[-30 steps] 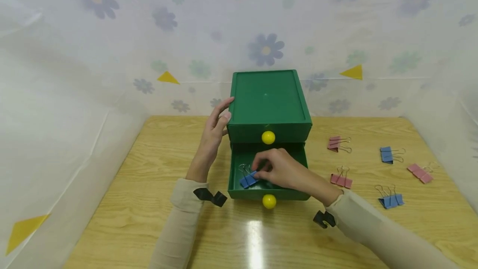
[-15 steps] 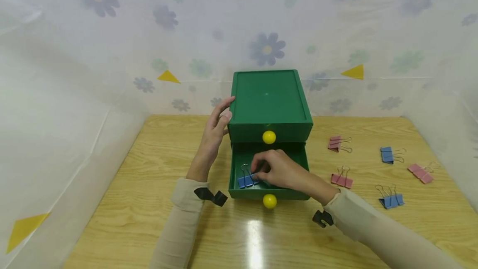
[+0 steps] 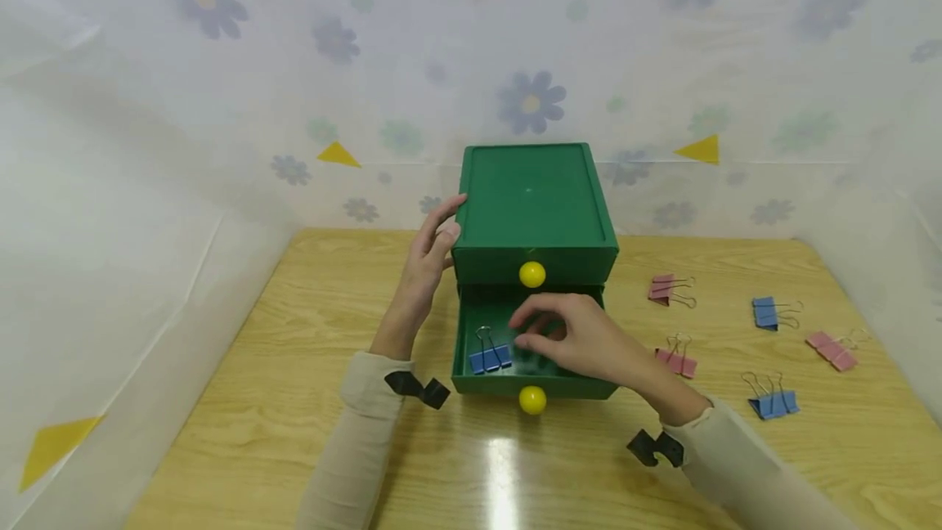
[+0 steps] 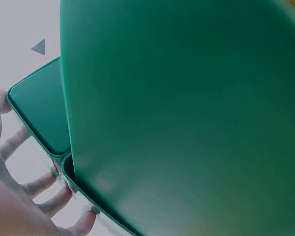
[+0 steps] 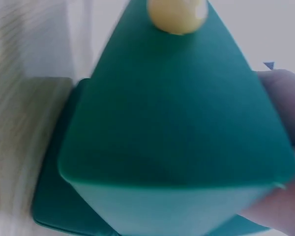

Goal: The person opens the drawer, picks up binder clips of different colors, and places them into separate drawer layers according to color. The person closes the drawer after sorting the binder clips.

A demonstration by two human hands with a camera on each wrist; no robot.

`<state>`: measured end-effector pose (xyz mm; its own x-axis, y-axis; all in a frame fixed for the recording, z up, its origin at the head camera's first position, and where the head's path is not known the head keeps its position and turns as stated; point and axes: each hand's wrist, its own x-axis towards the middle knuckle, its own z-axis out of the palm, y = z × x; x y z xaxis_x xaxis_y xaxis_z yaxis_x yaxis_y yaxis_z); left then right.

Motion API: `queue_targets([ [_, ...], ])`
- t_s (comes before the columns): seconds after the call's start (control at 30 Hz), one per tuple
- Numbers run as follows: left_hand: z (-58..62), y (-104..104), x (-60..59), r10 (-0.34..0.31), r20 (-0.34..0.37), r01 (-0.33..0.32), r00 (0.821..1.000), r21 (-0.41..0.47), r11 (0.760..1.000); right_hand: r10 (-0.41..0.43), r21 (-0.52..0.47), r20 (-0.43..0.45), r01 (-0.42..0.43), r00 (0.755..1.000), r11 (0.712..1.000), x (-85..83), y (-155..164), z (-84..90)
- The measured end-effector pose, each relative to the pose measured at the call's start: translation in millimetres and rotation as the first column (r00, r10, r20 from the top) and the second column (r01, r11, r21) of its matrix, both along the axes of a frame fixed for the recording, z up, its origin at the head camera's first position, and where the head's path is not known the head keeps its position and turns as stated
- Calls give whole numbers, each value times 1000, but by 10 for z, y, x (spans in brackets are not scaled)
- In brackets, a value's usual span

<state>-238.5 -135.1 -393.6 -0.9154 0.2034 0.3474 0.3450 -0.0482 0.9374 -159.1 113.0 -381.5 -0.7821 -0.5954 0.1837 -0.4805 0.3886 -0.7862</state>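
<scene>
A green two-drawer box with yellow knobs stands on the wooden table, its lower drawer pulled out. My left hand rests against the box's left side. In the left wrist view, the fingers spread along its green wall. Inside the lower drawer, at the front left, lies a blue binder clip with its wire handles towards the back. My right hand hovers over the drawer just right of that clip, thumb and fingers apart, nothing between them. The drawer front covers most of the right wrist view.
Right of the box, pink binder clips and blue binder clips lie scattered on the table. A flowered curtain hangs behind and at the sides.
The blue binder clip has straightened and settled at the drawer's front left. My right hand has let go of it and drawn away to the right. The left hand stays on the box.
</scene>
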Motion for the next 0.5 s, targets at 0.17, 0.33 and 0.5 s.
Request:
queue_targets([
  [0.17, -1, 3, -4, 0, -2, 0, 1000, -5, 1000, -63, -67, -7, 63, 998, 996, 88, 157, 69],
  [0.33, 3, 2, -7, 7, 3, -7, 1000, -9, 1000, -103, -125, -36, 98, 994, 987, 157, 328, 127],
  [0.5, 4, 4, -2, 3, 3, -3, 1000, -6, 1000, -158, -170, -75, 143, 985, 975, 228, 497, 159],
])
